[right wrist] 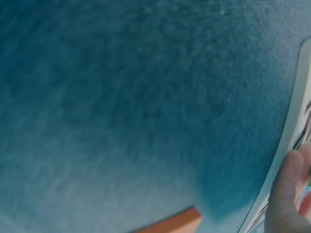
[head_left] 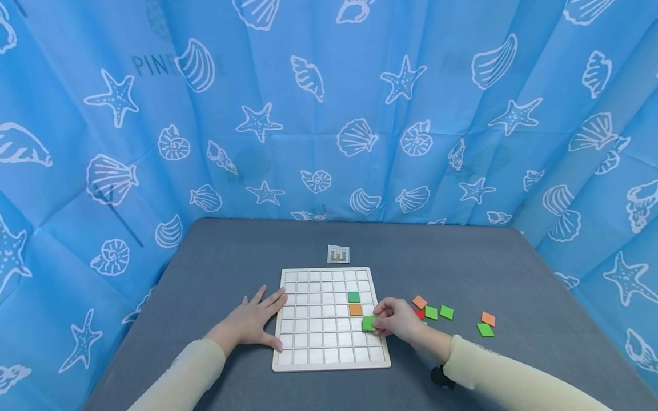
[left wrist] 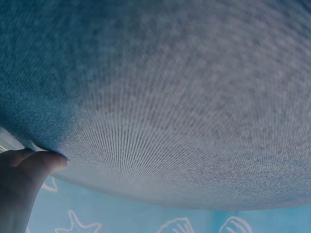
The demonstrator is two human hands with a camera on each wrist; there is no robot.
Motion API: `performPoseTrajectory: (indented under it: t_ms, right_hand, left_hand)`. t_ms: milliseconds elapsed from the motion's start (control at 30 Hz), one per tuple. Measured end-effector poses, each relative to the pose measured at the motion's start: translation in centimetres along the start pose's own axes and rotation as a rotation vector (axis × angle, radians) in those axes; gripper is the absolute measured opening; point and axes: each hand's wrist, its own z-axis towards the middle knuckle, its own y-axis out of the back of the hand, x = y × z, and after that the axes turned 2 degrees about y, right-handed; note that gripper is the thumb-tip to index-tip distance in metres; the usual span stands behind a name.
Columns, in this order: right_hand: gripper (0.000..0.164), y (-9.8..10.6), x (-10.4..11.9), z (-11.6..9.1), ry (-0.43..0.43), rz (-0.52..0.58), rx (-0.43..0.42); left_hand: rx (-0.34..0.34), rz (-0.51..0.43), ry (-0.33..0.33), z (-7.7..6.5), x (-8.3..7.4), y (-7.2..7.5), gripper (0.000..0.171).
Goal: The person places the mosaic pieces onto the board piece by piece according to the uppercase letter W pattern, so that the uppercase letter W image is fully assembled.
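Observation:
A white grid board [head_left: 308,341] with a pale rim lies on the grey table. A dark green tile [head_left: 353,297] sits in one of its cells, with an orange tile [head_left: 355,309] in the cell just below. My right hand [head_left: 398,321] pinches a light green tile [head_left: 368,323] over the board's right-hand cells; whether the tile touches the board I cannot tell. My left hand [head_left: 252,321] rests at the board's left edge, fingers spread and thumb near the lower corner. In the left wrist view only part of the left hand [left wrist: 29,177] shows.
Right of the right hand lie loose tiles: orange [head_left: 420,301], red [head_left: 419,314], and several others, including a green tile [head_left: 485,330] farther right. A small printed pattern card [head_left: 338,254] lies behind the board. A blue shell-print curtain [head_left: 319,142] hangs behind the table.

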Motion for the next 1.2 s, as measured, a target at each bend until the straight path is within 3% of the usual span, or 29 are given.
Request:
performPoseTrajectory:
  t_ms: [200, 533, 1200]
  right_hand:
    - [0.010, -0.9, 0.0, 0.3, -0.001, -0.016, -0.026]
    - [0.004, -2.2, 0.8, 1.2, -0.101, -0.096, -0.129]
    - [0.004, -2.8, 0.9, 1.8, -0.120, -0.122, -0.139]
  left_hand:
    - [-0.006, 0.005, -0.006, 0.2, 0.2, -0.2, 0.111]
    - [-0.004, 0.000, 0.004, 0.1, 0.1, -0.2, 0.111]
    - [-0.015, 0.003, -0.006, 0.0, 0.0, -0.1, 0.110]
